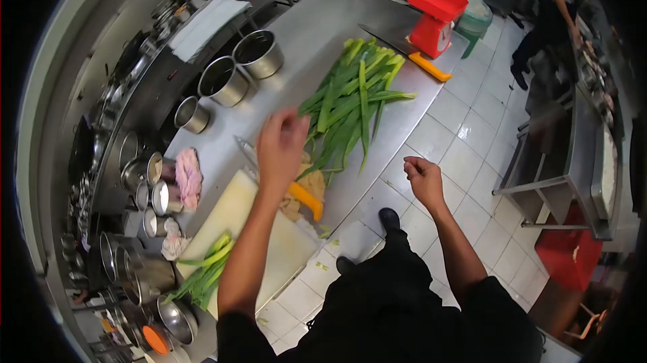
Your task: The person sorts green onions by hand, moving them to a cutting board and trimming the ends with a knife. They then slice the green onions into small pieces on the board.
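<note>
My left hand point(282, 144) hovers over the steel table beside a pile of green leeks or large scallions point(347, 97); its fingers are blurred, and I see nothing held. Below that hand lies a knife with an orange handle point(306, 201), its blade partly hidden by my wrist. Under the handle is a crumpled tan cloth point(311, 184). My right hand point(424, 177) is in the air past the table edge, fingers curled together, with nothing visible in them. More cut greens point(209, 272) lie on a white cutting board point(226, 218) by my left forearm.
A second orange-handled knife point(430, 66) lies near a red scale point(431, 22). Steel pots point(224, 82) and a pink cloth point(189, 177) line the table's far side. A person point(549, 22) stands at the right-hand counter. Scraps point(322, 266) dot the tiled floor.
</note>
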The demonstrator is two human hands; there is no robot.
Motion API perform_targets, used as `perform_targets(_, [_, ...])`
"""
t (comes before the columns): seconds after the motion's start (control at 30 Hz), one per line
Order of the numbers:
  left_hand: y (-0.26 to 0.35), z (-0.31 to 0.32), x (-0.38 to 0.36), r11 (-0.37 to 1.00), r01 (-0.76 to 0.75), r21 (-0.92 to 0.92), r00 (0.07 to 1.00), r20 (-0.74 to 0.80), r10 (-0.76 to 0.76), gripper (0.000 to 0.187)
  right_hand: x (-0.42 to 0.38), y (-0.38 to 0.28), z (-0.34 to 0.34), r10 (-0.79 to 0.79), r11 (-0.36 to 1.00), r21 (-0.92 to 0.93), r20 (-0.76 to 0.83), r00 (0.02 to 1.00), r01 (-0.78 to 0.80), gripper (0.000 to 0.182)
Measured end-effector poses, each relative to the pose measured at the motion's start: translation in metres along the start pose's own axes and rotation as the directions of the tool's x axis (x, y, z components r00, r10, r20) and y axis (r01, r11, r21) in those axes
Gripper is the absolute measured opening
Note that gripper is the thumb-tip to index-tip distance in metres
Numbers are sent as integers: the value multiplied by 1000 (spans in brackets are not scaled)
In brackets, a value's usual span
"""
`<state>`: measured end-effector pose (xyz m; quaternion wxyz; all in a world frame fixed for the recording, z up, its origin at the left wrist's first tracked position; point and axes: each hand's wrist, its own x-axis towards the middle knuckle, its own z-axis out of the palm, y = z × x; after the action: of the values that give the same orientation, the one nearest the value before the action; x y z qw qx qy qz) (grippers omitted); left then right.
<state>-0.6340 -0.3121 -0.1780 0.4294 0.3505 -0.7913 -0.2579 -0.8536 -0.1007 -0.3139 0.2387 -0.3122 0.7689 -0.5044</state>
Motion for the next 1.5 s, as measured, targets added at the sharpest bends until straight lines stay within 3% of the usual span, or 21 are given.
perform_targets(0.03, [-16,34,37,999,-49,15,998,46,48,25,0,3,-6,55,998,39,-15,998,-55,23])
perform_targets(0.1, [-33,99,107,990,144,8,968,207,-142,36,10,4,-15,105,986,129,-14,994,-103,24])
perform_targets(0.17, [-61,164,162,961,151,230,953,225,-203,50,29,-4,-22,106,974,204,-26,994,-99,25])
perform_targets(0.27, [-91,231,211,876,306,372,870,264,-416,67,70,-23,-30,91,961,260,28,995,-95,28])
perform_targets(0.4, [-130,286,239,813,213,543,803,376,-461,69,115,-34,-38,79,972,212,92,993,-97,31])
perform_targets(0.57, [-149,305,257,753,319,576,638,457,-620,54,162,-21,-25,-138,989,63,95,986,133,31])
perform_targets(0.67, [-158,308,252,766,364,529,709,377,-597,39,179,-21,-23,-202,979,-4,136,970,205,30])
perform_targets(0.77, [-166,302,254,773,464,433,692,367,-621,49,194,-24,-25,-263,963,-25,153,952,270,28])
perform_targets(0.83, [-160,290,256,790,500,354,710,355,-608,42,203,-27,-25,-251,966,-21,173,953,258,28])
perform_targets(0.97, [-148,264,270,860,482,168,800,316,-510,29,213,-36,-19,-249,966,-12,209,946,257,28])
perform_targets(1.0, [-152,259,274,857,506,95,801,316,-508,22,214,-36,-16,-258,962,-32,211,943,270,29])
perform_targets(1.1, [-109,242,279,846,534,11,757,441,-483,28,216,-32,-11,-275,953,-66,215,937,295,31])
perform_targets(1.2, [-121,265,288,888,405,217,748,480,-459,46,214,-29,-10,-248,963,-45,220,943,264,30])
perform_targets(1.3, [-108,302,272,769,252,588,830,278,-484,69,212,-26,-10,-229,971,-17,227,947,239,29])
perform_targets(1.33, [-103,309,269,732,294,615,774,296,-560,83,210,-23,-9,-244,967,-11,219,945,253,29])
perform_targets(1.43, [-112,325,266,673,293,679,704,324,-633,85,206,-13,-5,-310,945,-47,194,931,325,28])
perform_targets(1.5, [-113,329,268,660,334,672,687,305,-659,77,204,-11,-4,-335,932,-76,192,923,354,28])
